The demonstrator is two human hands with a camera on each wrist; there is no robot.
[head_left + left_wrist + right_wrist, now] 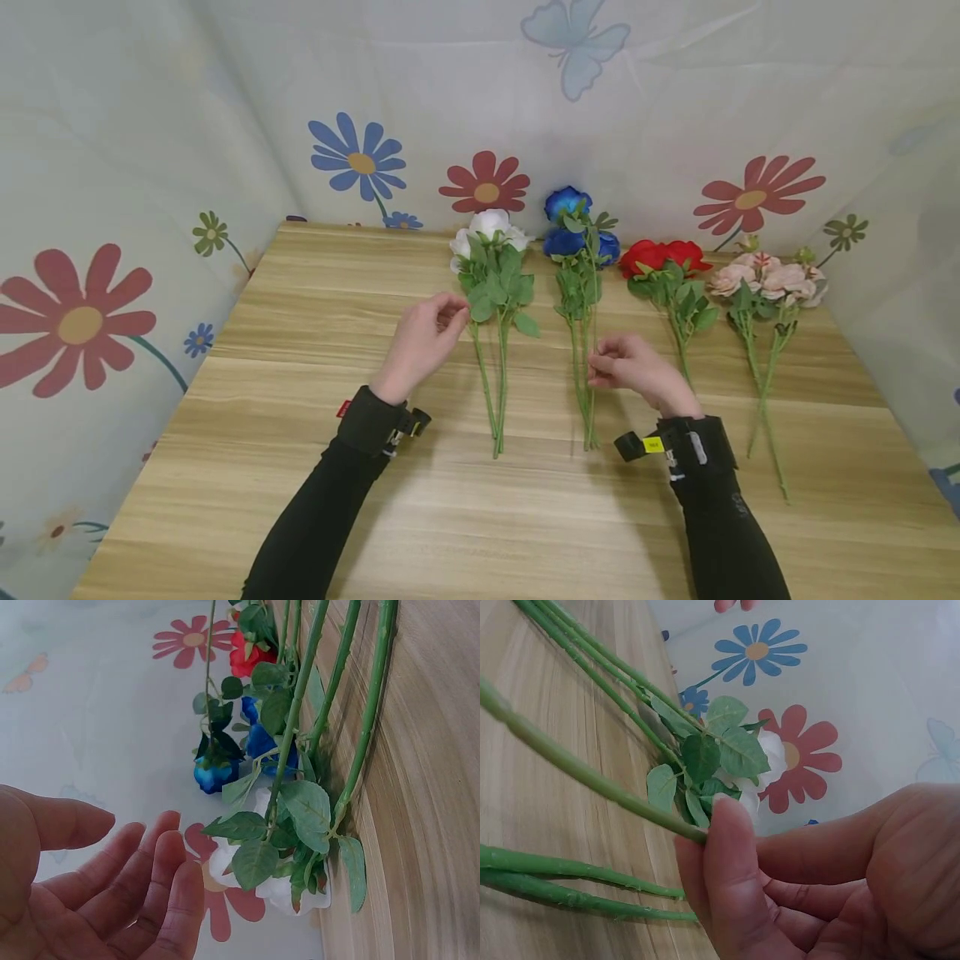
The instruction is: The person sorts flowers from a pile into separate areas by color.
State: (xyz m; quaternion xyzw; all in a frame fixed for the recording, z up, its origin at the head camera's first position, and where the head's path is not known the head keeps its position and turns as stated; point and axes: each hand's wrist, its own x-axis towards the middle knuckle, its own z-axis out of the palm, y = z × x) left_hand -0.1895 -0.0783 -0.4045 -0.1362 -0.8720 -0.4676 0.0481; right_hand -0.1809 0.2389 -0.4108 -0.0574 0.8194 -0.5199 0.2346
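Between thumb and fingers, my right hand [630, 367] pinches the green stem [592, 769] of a blue rose [567, 202]. That bloom is raised above other blue roses [564, 243], whose stems lie on the table below it. My left hand [427, 337] is beside the white roses [491, 223], its fingers loosely bent with nothing in them. In the left wrist view a gap shows between the left hand [112, 885] and the leaves [255, 864] of the white roses. The right wrist view shows two more green stems [577, 892] under the pinched one.
Red roses [663, 257] lie right of the blue ones, and pale pink flowers [780, 279] with crossed stems lie farthest right. All rest on a wooden table [300, 317]. A flower-printed curtain [420, 75] hangs behind and along the sides.
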